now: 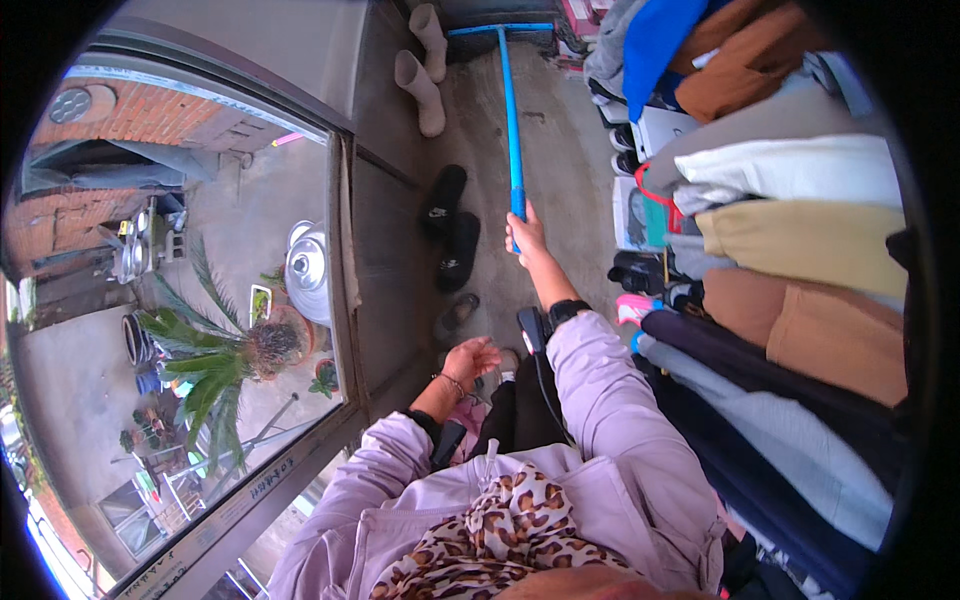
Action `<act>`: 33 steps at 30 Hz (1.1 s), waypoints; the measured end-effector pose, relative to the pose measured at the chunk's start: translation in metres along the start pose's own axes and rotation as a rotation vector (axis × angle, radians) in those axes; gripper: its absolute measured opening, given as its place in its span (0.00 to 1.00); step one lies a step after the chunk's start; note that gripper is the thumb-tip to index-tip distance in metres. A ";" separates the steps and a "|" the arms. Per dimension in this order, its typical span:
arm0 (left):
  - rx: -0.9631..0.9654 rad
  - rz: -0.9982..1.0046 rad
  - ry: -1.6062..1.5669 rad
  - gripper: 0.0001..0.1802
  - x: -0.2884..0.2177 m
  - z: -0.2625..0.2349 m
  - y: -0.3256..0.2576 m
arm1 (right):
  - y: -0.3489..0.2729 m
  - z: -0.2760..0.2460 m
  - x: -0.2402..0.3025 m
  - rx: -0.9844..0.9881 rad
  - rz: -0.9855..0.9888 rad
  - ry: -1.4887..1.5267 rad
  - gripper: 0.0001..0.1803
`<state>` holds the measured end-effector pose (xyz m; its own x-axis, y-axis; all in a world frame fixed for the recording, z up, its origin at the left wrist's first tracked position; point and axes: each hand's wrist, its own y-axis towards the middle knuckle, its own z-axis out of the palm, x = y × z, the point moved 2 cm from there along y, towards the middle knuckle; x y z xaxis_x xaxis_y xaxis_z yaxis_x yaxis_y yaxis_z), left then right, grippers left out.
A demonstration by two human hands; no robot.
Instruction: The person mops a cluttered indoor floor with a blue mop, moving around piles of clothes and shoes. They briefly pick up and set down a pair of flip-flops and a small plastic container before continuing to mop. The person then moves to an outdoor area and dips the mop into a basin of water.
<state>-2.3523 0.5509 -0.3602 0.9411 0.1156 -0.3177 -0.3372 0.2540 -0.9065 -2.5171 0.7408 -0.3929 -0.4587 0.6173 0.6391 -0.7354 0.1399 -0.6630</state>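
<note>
Blue long-handled floor tool (511, 115) is mid-scene, in the narrow strip of concrete floor (565, 110), running from in front of the person to the far end. Right hand (528, 236) has its fingers wrapped round the near end of the handle. Left hand (470, 362) is nearer and to the left, off the tool, fingers loosely bent, partly open. Closest obstacles are on the left: white boots (418, 95) stand far left, the farther one just beside the crossbar's left end; can't tell if they touch. Black slippers (452, 225) lie left of the handle, near the grip, apart from it; a grey shoe (458, 313) sits nearer. Right edge is hemmed in by dark shoes (624, 150), a white box (660, 128) and a long row of clothes (800, 235). Black device with a cable (532, 328) is by the right wrist. Left of it all, window frame (347, 200); through the glass, a potted palm (200, 365). Tool's long axis runs near-far, leaning slightly left at the far end; crossbar (526, 27) points far and spans left-right.
</note>
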 end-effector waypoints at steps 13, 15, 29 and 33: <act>0.099 -0.045 0.250 0.23 0.059 0.036 0.029 | -0.231 -0.124 -0.112 -0.049 0.136 -0.125 0.34; 0.109 0.000 0.284 0.27 0.069 0.050 0.033 | -0.265 -0.138 -0.129 -0.069 0.153 -0.176 0.34; 0.094 0.086 0.478 0.33 0.266 0.077 0.044 | -0.526 -0.244 -0.274 -0.171 0.140 -0.267 0.34; 0.099 0.203 0.579 0.27 0.361 0.068 0.043 | -0.594 -0.275 -0.301 -0.112 0.136 -0.217 0.33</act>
<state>-2.0286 0.6690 -0.4950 0.7091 -0.3616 -0.6054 -0.4851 0.3729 -0.7910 -1.8052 0.6843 -0.2989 -0.6546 0.4579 0.6015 -0.6052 0.1594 -0.7800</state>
